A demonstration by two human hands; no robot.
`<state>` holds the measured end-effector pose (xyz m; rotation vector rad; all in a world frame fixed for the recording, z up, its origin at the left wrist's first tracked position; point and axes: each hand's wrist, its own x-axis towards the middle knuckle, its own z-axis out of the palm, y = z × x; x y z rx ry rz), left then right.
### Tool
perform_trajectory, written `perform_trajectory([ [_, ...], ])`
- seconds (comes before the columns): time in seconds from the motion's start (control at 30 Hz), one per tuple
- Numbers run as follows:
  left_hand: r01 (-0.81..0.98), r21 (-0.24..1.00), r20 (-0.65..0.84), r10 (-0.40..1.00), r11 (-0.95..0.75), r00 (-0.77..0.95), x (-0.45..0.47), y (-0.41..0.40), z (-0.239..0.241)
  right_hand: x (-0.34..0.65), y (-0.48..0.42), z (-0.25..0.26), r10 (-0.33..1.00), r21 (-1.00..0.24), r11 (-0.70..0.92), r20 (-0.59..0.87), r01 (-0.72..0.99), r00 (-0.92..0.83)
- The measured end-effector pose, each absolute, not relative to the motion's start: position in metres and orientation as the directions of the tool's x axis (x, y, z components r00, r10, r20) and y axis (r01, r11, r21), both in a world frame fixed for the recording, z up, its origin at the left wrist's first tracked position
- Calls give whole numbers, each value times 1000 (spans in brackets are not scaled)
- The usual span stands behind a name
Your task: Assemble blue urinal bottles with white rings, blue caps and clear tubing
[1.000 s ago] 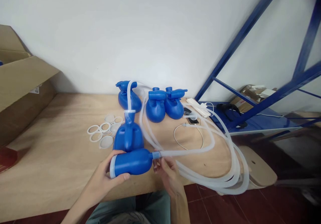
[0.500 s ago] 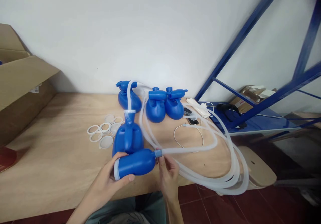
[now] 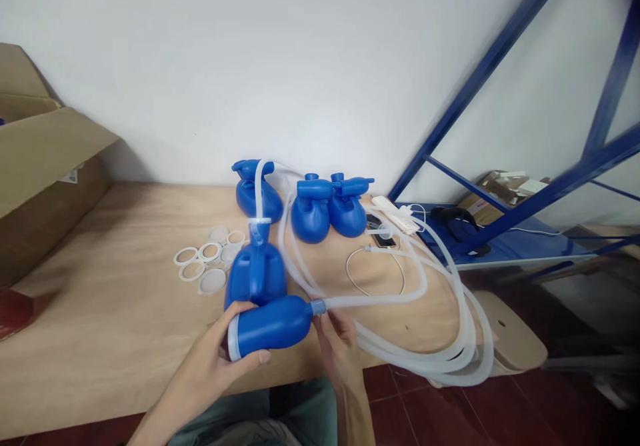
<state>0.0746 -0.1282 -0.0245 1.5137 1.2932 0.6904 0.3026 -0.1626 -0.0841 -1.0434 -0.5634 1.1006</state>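
So we've got our left hand (image 3: 225, 343) wrapped around a blue cylinder (image 3: 275, 326), fingers over the top and thumb along the near side, right by its pale end ring (image 3: 233, 339). It's lying on its side up off the table (image 3: 115, 346), narrow neck toward our right hand (image 3: 337, 349). Over there our fingers look pinched at the grey collar (image 3: 318, 307), where the clear hose (image 3: 375, 301) meets that neck; some of them are hidden behind it, so we can't tell how tight.

Our guess on the sideways hold: it lines the neck up with the hose, and gripping the wide end lets the left steady it while the right works the joint.

Just beyond our left fingers there's a bigger blue jug (image 3: 257, 276) with a tube in its mouth, probably close so it's handy. White rings and discs (image 3: 210, 253) sit left of that, likely within easy reach. Right of our right fingers, the slack hose loops (image 3: 465, 339) sprawl out, presumably because they're too bulky to go elsewhere.
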Motion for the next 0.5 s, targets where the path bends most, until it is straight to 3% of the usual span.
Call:
perform_trajectory([
  [0.17, 402, 915, -157, 947, 32, 282, 75, -130, -30, 304, -162, -86, 899, -895, 113, -92, -431, 428],
  [0.4, 432, 902, -139, 932, -20, 334, 74, -131, -28, 311, -168, -66, 924, -980, 100, 28, -169, 381],
  [0.5, 439, 898, -116, 943, -36, 313, 74, -130, -26, 308, -169, -64, 909, -981, 110, 33, -163, 416],
])
